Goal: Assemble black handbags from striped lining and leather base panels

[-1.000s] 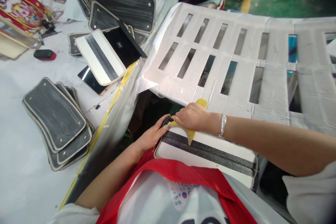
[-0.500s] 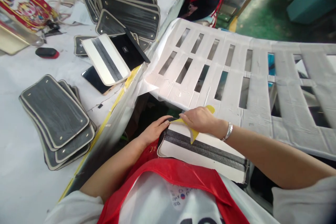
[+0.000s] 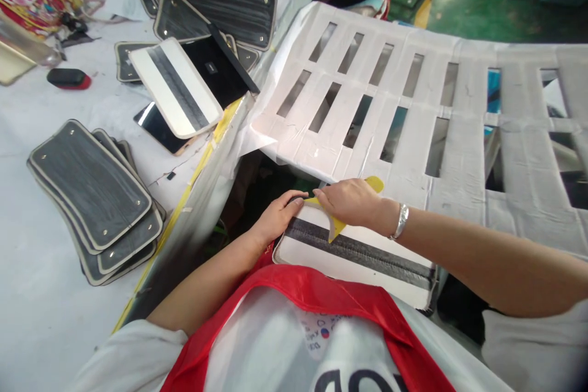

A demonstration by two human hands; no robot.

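A white panel with a dark lengthwise stripe rests against my front, close to the red apron. My left hand grips its upper left corner, thumb and fingers pressed together at the edge. Wrapped in my right hand is a yellow scraper-like tool with a curved edge. Its pointed lower end lies over the panel's white upper strip and reaches the dark stripe. The tool's rounded far end sticks out beyond my knuckles. My right fingers and forearm cover part of the panel's upper edge.
On the left table, stacked dark panels lie near a phone, another striped white panel and a black-and-red object. More dark panels are piled behind. A slotted white-covered rack stands ahead.
The view has shifted, so the table and rack appear higher. Both hands keep their grips near the panel's upper left corner, with little visible movement of the yellow tool along the panel.
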